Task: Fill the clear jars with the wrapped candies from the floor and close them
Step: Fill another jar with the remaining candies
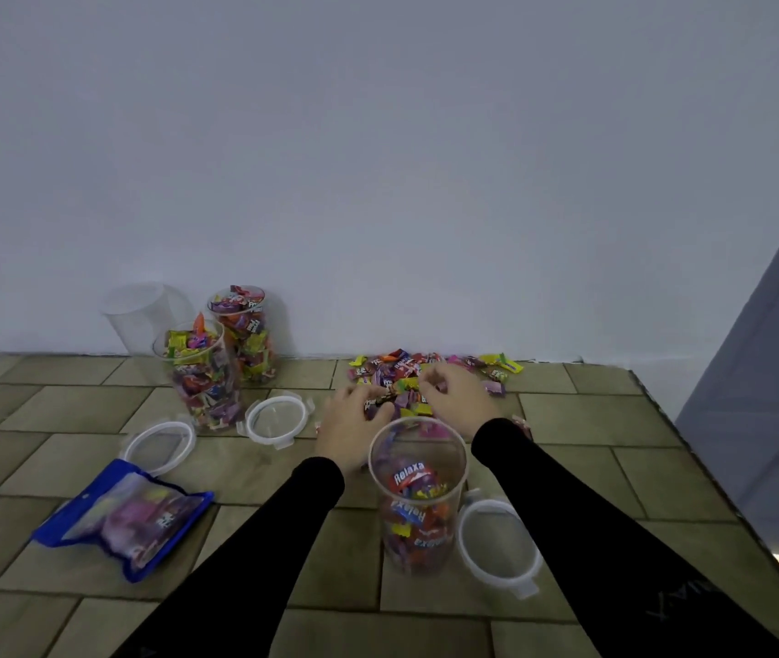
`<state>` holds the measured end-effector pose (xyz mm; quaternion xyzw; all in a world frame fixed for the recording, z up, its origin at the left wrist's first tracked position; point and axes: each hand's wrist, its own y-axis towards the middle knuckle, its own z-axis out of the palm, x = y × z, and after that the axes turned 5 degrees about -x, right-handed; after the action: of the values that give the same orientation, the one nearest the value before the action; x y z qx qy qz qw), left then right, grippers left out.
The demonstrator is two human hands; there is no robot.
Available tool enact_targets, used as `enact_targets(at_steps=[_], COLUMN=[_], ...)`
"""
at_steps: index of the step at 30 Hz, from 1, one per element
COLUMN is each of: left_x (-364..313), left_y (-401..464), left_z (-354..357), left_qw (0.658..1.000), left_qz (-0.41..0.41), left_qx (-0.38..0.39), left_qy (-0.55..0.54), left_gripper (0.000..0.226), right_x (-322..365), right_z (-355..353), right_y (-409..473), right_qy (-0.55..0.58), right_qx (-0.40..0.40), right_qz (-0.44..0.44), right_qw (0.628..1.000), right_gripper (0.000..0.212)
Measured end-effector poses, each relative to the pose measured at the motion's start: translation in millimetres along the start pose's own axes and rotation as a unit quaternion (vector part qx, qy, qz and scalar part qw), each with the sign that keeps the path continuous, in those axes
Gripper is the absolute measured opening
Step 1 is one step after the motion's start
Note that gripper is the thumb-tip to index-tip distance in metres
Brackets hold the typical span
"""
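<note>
Left hand (348, 422) and right hand (455, 390) are both reaching into the candy pile (418, 375) by the wall, fingers curling over wrappers; can't tell how many each is actually gripping. Looks like the scoop step for the near jar (418, 496), roughly half full, standing open just in front of the hands. Next: lift the handful back over its rim, drop. Its lid (497, 546) is lying beside it. Two full jars (204, 372), an empty one (140, 315), two loose lids (278, 417) and a blue bag (121, 517) are sitting left, out of the way.

Four clear jars (417, 496), three lids (280, 418), one blue pouch (124, 515), two hands (352, 427).
</note>
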<state>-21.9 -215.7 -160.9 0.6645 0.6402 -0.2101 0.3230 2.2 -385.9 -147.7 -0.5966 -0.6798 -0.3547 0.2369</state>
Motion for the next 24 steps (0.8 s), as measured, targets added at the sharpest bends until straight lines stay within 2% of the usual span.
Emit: enact_targets(at_steps=[2,6,10,14,17,20,24], left_x=[1,7,18,27,33,36,32], left_y=[8,35,67,90,94,94,91], left_z=[5,17,27,38,45,46,44], left_qw=[0.998,0.986,0.981,0.976,0.976,0.978,0.979], left_qz=[-0.011,-0.003,-0.015,-0.016,-0.002,0.026,0.043], left_qx=[0.000,0.007,0.036,0.074,0.068,0.040,0.035], left_qy=[0.068,0.168,0.190,0.203,0.207,0.202,0.196], left_gripper=[0.039,0.055,0.064,0.066,0.063,0.056,0.048], right_x=[-10,-27,-28,-26,-33,-47,-56], right_z=[8,25,32,38,48,57,63], right_y=[10,34,69,94,101,101,92], right_qy=[-0.047,-0.155,-0.227,-0.223,-0.251,-0.280,-0.258], right_qx=[-0.005,0.004,0.024,0.108,0.138,0.098,0.058], right_qz=[-0.019,-0.028,-0.056,-0.064,-0.056,-0.075,-0.079], right_qw=[0.999,0.988,0.972,0.967,0.956,0.952,0.961], right_gripper=[0.008,0.025,0.052,0.084,0.078,0.061,0.049])
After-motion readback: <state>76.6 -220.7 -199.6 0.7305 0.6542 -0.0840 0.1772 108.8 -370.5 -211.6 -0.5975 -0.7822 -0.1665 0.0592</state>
